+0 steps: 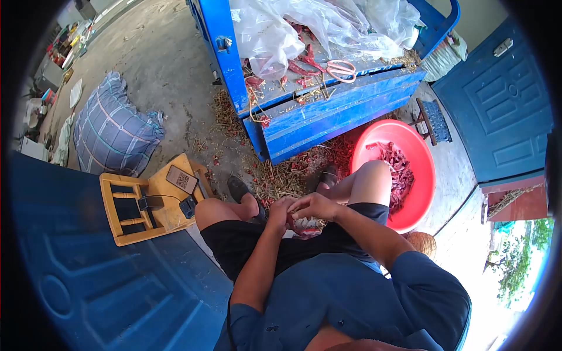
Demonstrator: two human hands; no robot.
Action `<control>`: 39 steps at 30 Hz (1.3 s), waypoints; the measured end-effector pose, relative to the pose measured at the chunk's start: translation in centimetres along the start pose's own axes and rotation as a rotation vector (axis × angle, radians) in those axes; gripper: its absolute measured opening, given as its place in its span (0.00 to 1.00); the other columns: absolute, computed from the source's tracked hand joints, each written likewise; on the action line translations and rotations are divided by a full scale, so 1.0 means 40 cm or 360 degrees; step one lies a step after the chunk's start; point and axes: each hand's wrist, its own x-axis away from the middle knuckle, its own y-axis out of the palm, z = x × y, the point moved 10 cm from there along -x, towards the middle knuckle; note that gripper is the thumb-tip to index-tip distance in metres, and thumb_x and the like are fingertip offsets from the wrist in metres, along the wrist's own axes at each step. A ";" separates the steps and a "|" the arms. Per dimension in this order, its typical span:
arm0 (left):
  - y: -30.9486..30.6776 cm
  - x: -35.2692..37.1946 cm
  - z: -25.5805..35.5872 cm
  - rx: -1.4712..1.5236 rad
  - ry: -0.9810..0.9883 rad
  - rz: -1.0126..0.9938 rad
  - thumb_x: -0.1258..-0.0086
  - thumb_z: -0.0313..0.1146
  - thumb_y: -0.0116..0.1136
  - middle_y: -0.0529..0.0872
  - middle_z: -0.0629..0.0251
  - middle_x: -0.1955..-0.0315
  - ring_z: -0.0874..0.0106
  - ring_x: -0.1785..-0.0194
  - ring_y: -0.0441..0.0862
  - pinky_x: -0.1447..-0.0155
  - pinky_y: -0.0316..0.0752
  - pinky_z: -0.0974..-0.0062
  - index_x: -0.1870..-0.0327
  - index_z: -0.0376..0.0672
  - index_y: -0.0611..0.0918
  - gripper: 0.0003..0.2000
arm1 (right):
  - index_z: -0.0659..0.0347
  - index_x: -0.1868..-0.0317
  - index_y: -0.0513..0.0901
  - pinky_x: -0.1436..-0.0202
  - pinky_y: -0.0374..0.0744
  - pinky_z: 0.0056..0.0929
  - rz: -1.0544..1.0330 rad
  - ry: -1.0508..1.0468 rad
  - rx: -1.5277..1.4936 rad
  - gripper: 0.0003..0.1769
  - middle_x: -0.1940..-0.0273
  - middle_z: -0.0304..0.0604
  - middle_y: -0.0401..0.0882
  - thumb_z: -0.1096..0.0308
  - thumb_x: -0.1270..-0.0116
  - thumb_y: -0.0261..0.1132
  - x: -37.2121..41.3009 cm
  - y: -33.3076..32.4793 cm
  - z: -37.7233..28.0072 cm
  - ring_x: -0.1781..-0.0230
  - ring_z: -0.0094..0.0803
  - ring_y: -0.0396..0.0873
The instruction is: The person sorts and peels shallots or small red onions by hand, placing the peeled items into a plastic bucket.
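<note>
My left hand [280,213] is closed over my lap, with a small reddish piece showing at its fingers, too small to name. Against it, my right hand [316,207] has bent fingers pressed together at the same spot; what they grip is hidden. Below the hands, a partly hidden bag with red content [307,229] lies between the thighs. A red basin [426,193] holding dried red chilies [399,175] stands beside the knee on the right. Pink-handled scissors [341,71] rest on the blue cart bed among chilies and clear plastic bags [266,44].
The blue cart [339,120] stands ahead, with stalks and chili scraps [287,178] on the floor below. A wooden chair [167,196] at left carries a phone-like device [182,179]. Beyond it is a stuffed bundle [117,126]. A small stool [434,120] stands near the blue door [497,99].
</note>
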 end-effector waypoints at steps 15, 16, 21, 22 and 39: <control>-0.115 -0.019 0.010 0.0108 0.0152 0.0153 0.29 0.30 0.49 0.81 0.64 0.72 0.71 0.68 0.81 0.65 0.78 0.73 0.60 0.36 0.82 0.10 | 0.54 0.58 0.87 0.52 0.82 0.38 0.0492 -0.0957 0.1204 0.11 0.53 0.41 0.86 0.64 0.41 0.70 0.010 0.118 -0.108 0.52 0.43 0.83; -0.119 -0.022 0.001 0.0109 0.0103 0.0214 0.28 0.31 0.48 0.82 0.63 0.71 0.70 0.68 0.82 0.66 0.78 0.73 0.60 0.36 0.82 0.10 | 0.54 0.58 0.87 0.52 0.82 0.38 0.0501 -0.0959 0.1204 0.11 0.53 0.41 0.86 0.64 0.41 0.70 0.004 0.124 -0.098 0.52 0.43 0.83; -0.099 -0.053 -0.035 0.0115 0.0003 0.0126 0.27 0.33 0.46 0.83 0.62 0.70 0.71 0.72 0.81 0.72 0.77 0.75 0.60 0.37 0.82 0.11 | 0.53 0.56 0.87 0.56 0.81 0.40 0.1088 -0.0751 0.1170 0.13 0.59 0.42 0.83 0.64 0.42 0.70 0.016 0.059 -0.069 0.56 0.45 0.83; -0.099 -0.056 -0.034 0.0056 0.0031 0.0154 0.26 0.34 0.46 0.82 0.63 0.72 0.72 0.74 0.80 0.74 0.75 0.76 0.61 0.39 0.81 0.11 | 0.53 0.56 0.87 0.56 0.81 0.40 0.1094 -0.0747 0.1166 0.13 0.59 0.42 0.83 0.64 0.42 0.70 0.018 0.061 -0.066 0.56 0.45 0.83; -0.027 0.001 -0.021 -0.0125 -0.0122 -0.0050 0.26 0.44 0.54 0.78 0.74 0.77 0.80 0.81 0.72 0.79 0.64 0.82 0.57 0.45 0.82 0.12 | 0.64 0.55 0.89 0.61 0.79 0.25 0.0998 -0.0258 -0.0013 0.12 0.66 0.39 0.86 0.65 0.33 0.70 -0.035 -0.073 0.100 0.66 0.20 0.80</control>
